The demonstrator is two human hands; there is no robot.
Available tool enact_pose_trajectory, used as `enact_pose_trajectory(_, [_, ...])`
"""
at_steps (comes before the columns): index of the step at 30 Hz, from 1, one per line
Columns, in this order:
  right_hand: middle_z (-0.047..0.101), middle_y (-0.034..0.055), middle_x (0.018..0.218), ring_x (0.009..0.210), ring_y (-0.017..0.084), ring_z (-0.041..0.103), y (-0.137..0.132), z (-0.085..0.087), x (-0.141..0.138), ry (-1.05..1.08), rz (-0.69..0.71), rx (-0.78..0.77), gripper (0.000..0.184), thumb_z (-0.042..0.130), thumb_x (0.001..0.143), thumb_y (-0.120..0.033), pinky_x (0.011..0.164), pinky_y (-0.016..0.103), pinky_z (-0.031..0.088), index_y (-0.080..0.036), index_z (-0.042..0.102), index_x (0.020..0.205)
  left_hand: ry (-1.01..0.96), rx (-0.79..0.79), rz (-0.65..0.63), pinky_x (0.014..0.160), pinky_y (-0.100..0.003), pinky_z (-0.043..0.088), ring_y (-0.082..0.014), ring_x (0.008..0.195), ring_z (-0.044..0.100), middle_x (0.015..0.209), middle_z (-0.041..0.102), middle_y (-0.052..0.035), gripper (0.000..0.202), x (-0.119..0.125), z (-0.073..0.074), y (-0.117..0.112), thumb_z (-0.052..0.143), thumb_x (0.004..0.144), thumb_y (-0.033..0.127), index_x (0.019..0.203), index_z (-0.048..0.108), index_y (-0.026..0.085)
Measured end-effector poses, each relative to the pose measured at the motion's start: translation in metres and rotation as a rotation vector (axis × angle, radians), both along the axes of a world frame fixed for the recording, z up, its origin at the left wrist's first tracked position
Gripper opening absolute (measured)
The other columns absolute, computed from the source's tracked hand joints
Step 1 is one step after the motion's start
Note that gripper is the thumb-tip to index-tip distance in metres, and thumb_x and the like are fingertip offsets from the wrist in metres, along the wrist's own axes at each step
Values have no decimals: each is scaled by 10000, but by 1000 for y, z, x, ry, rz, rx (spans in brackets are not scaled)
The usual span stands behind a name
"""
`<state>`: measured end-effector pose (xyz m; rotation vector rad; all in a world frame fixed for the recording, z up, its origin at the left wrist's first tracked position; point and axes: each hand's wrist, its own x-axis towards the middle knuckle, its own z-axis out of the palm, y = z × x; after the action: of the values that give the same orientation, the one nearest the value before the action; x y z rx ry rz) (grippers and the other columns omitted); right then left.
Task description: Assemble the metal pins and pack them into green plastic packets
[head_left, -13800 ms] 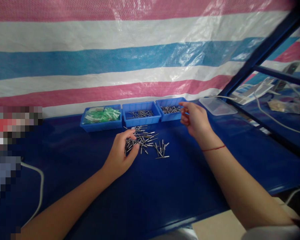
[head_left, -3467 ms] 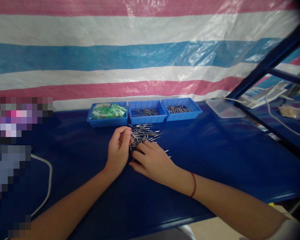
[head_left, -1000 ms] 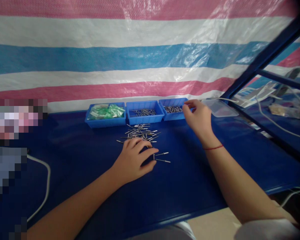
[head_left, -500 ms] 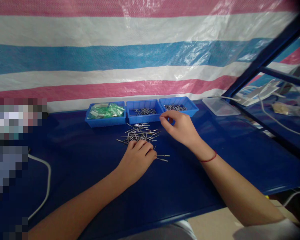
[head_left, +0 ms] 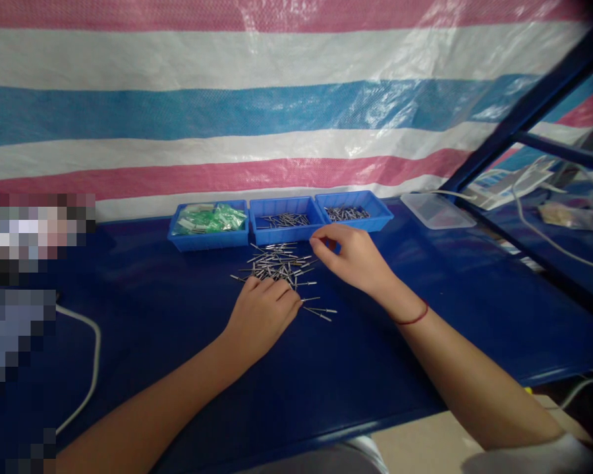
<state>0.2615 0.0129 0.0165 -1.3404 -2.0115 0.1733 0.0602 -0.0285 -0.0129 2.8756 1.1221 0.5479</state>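
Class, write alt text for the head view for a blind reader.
A left hand rests at the near edge of a pile of metal pins on a blue table; the right hand reaches its far right. Three blue trays stand behind.

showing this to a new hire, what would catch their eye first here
The pink, white and blue striped tarp fills the background. A pile of metal pins lies on the blue table, left hand at its near edge, right hand at its right, three blue trays behind.
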Motion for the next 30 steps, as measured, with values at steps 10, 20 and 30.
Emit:
enact_pose_trajectory(10, [700,27,853,645,111,567,-15,3,-16,338,264,-246,173,627,791,-208,592,256,440,-185,716,938,-555,-218,260,666,-282,411,-150,713,549,800,595,-11,134,-9,-4,10,435,946,256,880,529,188])
enact_pose_trajectory(20, [711,29,793,558,98,523,-23,5,-29,537,232,-314,145,697,768,-311,521,250,422,-180,724,825,-609,-250,234,666,-284,413,-142,691,535,799,589,-8,116,-9,0,5,440,944,258,894,523,194])
enact_pose_trajectory(30, [697,29,794,626,113,562,-27,3,-32,488,286,-251,111,646,818,-281,565,251,434,-194,713,824,-642,-288,153,681,-274,432,-137,738,543,879,588,-14,66,-9,-3,7,501,917,248,959,528,204])
